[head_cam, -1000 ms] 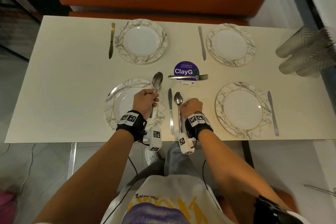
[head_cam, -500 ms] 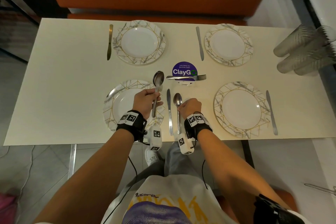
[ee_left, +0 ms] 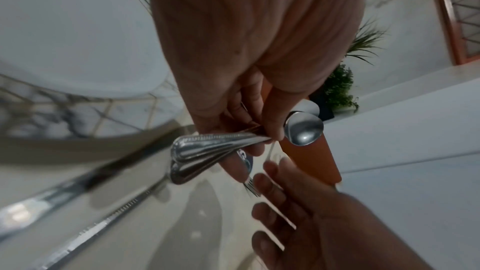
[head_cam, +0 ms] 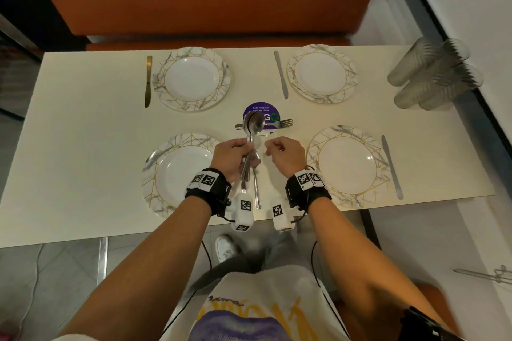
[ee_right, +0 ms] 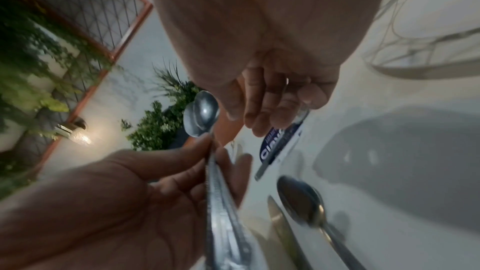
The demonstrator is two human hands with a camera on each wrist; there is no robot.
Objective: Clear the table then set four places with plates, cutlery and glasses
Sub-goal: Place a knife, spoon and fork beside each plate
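- Left hand clamps spare spoons just nearside of the sticker, bundled probably for dealing out.
- Right hand, also nearside of the sticker, hangs loosely curled, empty.

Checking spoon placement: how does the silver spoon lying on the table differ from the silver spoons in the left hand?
The lone silver spoon lies flat on the cream table, untouched, right of the near-left marbled plate; the bunched silver spoons, at least two, are gripped by their handles in the left hand, off the table. Its bowl lies alone; theirs overlap before the purple round sticker. Shared: silver, bowls pointing away from the person.
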